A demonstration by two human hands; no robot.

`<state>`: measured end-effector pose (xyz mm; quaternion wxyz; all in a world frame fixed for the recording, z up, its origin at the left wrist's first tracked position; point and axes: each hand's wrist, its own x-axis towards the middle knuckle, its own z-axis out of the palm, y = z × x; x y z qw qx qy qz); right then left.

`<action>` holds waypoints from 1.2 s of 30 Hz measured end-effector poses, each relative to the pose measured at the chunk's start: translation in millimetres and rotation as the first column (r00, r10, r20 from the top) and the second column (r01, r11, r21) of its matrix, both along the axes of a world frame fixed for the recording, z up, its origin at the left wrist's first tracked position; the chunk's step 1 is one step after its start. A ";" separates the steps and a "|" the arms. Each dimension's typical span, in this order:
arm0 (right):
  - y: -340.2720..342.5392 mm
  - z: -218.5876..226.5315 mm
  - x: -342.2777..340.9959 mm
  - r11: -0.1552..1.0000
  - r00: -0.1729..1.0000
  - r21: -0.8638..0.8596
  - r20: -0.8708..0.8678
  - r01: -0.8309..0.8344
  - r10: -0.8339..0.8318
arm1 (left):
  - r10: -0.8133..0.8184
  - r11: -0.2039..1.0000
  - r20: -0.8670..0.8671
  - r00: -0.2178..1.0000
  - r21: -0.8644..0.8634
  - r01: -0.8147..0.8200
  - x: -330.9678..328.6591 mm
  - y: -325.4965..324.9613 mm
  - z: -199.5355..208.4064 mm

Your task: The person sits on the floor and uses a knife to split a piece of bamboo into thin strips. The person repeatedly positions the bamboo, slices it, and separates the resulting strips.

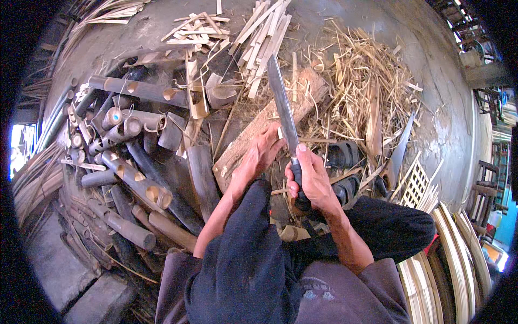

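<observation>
Head view: beside the log (252, 132), our right hand (314, 181) grips the stiff-looking knife (283, 105), best held by its handle (296, 170); our left hand (258, 155) curls, hold unclear.

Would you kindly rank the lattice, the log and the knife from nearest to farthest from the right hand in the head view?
1. Knife: nearest, held in the right hand.
2. Log: just ahead, lying mostly toward the left.
3. Lattice: farthest, well off to the right.
</observation>
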<state>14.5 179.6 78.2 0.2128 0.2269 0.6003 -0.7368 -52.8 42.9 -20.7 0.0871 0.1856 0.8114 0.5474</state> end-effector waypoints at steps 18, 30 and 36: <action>-3.9 -5.1 1.5 0.995 0.997 0.078 -0.040 -0.064 0.067 | 0.046 0.966 -0.054 0.997 0.256 -0.030 3.9 6.5 -15.7; -3.4 0.2 2.5 0.991 0.997 0.113 -0.022 -0.074 0.077 | -0.032 0.995 -0.055 0.998 0.097 0.037 -0.9 2.6 1.5; -3.0 1.3 2.5 0.994 0.996 0.085 -0.060 -0.063 0.068 | -0.038 0.999 0.026 0.999 -0.024 0.039 -1.3 4.0 3.8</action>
